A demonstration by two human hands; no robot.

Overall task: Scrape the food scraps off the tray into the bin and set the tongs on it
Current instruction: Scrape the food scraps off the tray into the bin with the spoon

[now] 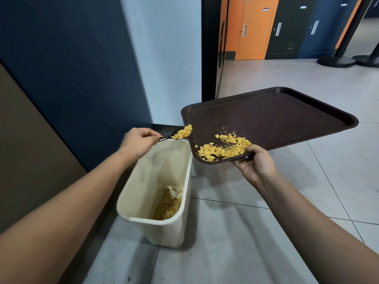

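Overhead, the right hand [257, 165] grips the near edge of a dark brown textured tray [287, 111], tilted over a cream plastic bin [143, 181]. Yellow flaky scraps [223, 148] heap at its low corner. The left hand [138, 141] clamps black tongs [167, 137] carrying flakes above the bin. Grey floor tiles [266, 242] lie beneath.

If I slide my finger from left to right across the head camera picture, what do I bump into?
left hand → tongs carrying yellow scraps → scraps heaped on the tray's near corner → right hand gripping the tray's near edge → tray's right corner.
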